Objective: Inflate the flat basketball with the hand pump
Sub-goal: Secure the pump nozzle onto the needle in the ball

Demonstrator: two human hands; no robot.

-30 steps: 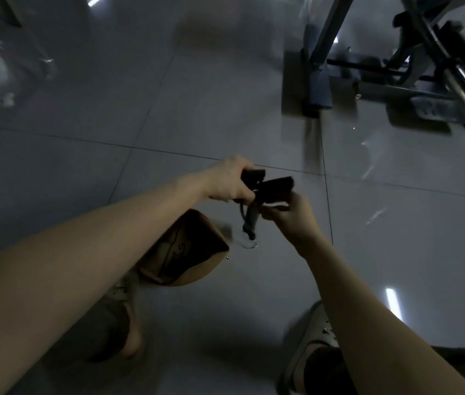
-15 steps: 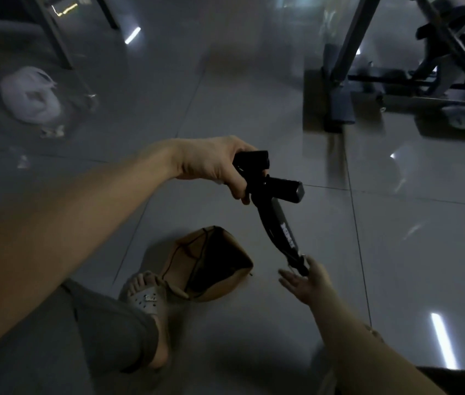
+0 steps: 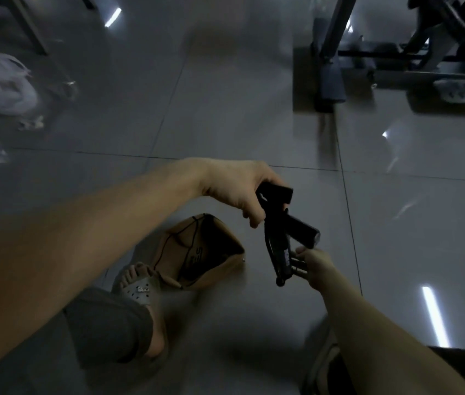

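Clearly, my left hand [image 3: 240,191] gripped the top handle of the hand pump [image 3: 278,242] and my right hand [image 3: 312,266] pinched its lower end, the barrel running steeply down between them. The flat basketball [image 3: 197,250] lay on the floor [image 3: 411,229] just left of that lower tip, nearer my right hand.

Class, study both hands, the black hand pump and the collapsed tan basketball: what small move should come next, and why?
Probably lower the tip of the black hand pump to the collapsed tan basketball. The left hand grips its handle and the right hand pinches its lower end, yet the pump hangs in the air, apart from the ball on the grey tiled floor.
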